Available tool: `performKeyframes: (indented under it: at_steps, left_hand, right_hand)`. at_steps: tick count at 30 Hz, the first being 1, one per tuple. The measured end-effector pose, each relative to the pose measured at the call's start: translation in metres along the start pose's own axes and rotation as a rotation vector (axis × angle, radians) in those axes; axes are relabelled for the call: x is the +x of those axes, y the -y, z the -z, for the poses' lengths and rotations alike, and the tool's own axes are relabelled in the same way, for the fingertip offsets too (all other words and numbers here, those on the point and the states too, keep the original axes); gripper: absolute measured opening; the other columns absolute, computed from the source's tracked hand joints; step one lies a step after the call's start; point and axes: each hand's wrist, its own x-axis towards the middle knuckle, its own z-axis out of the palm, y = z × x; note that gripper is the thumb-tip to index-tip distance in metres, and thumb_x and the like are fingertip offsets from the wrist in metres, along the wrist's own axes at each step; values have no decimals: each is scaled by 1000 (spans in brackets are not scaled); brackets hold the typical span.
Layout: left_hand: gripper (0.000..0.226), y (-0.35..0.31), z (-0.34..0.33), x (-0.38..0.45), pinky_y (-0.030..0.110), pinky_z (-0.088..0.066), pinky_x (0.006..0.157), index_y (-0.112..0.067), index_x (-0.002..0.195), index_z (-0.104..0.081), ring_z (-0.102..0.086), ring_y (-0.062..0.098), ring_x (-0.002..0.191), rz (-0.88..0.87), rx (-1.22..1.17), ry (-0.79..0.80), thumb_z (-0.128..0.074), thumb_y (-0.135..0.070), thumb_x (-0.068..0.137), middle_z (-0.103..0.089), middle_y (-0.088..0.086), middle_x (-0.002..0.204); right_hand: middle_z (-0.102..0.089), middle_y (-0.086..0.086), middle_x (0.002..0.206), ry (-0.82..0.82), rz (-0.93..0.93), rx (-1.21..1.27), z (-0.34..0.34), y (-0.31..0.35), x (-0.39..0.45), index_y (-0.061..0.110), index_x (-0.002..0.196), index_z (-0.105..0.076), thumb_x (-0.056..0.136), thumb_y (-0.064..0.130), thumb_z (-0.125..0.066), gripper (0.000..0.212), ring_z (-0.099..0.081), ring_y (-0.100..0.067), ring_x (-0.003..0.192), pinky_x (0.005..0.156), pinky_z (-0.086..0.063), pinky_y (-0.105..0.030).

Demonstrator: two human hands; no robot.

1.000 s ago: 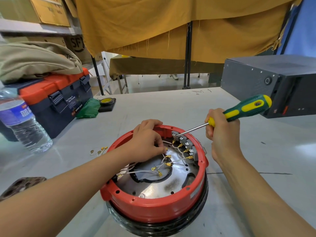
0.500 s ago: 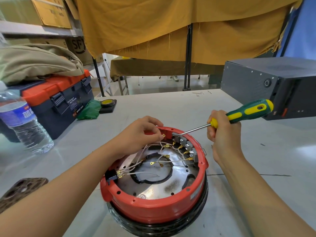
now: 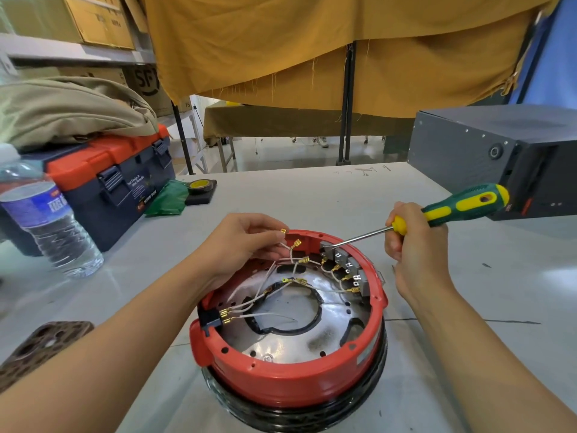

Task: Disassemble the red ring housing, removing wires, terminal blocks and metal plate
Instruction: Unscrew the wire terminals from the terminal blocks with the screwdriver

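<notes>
The red ring housing (image 3: pixel 281 379) sits on a black base at the table's near middle. Inside lies a shiny metal plate (image 3: pixel 299 342) with a black-edged round opening. Grey terminal blocks (image 3: pixel 349 267) line the far right inner wall. White wires (image 3: pixel 268 295) with brass spade ends run from a black connector (image 3: pixel 210 318) on the left wall across the plate. My left hand (image 3: pixel 240 245) pinches a wire, lifting its brass end above the far rim. My right hand (image 3: pixel 412 245) grips a green and yellow screwdriver (image 3: pixel 452 207), its tip resting on the farthest terminal block.
A water bottle (image 3: pixel 53 226) and a red and dark toolbox (image 3: pixel 109 179) stand at the left. A grey metal box (image 3: pixel 499 157) stands at the far right. A patterned phone case (image 3: pixel 40 342) lies near left. A tape roll (image 3: pixel 201 185) and green cloth (image 3: pixel 167 198) lie beyond.
My left hand came up out of the housing, pulling a white wire with its brass end up past the far rim. The screwdriver stays on the terminal blocks.
</notes>
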Motion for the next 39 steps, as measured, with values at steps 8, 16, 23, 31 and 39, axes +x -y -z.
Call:
performKeyframes:
  at_steps: [8, 16, 23, 31, 39]
  left_hand:
    - [11, -4, 1, -2, 16, -53, 53, -1, 86, -63, -70, 16, 59, -37, -128, -200, -56, 7, 87, -69, 6, 59]
    - [10, -1, 4, 0, 17, -54, 54, -1, 85, -63, -72, 21, 66, 76, -201, -161, -56, 6, 87, -69, 12, 62]
    - [6, 5, 5, -2, 20, -56, 52, -1, 84, -62, -73, 27, 66, 73, 89, -80, -61, 5, 86, -69, 14, 67]
    - [8, 2, 5, -2, 21, -58, 59, -2, 86, -59, -73, 28, 74, 16, -86, -121, -57, 5, 88, -70, 12, 72]
    - [7, -11, 16, -1, 22, -57, 63, -5, 90, -61, -73, 28, 78, -203, -204, -299, -59, 1, 88, -71, 5, 69]
  right_hand:
    - [-31, 2, 44, -9, -24, -4, 0, 0, 0, 11, 60, -45, 83, 11, -51, 24, -27, -8, 38, 37, -21, -18]
    - [-30, 2, 42, 49, -21, -19, -1, 0, 0, 10, 59, -45, 86, 13, -50, 27, -25, -10, 38, 39, -19, -19]
    - [-37, 9, 39, 164, 49, -128, -5, 1, -8, 8, 59, -45, 91, 12, -49, 33, -29, -5, 34, 36, -24, -15]
    - [-36, 6, 40, 144, 38, -110, -4, 0, -6, 10, 59, -47, 91, 15, -51, 33, -30, -7, 35, 37, -25, -16]
    - [-33, 2, 40, 152, 27, -50, -4, -1, -3, 14, 55, -47, 91, 17, -51, 36, -26, -11, 36, 38, -22, -18]
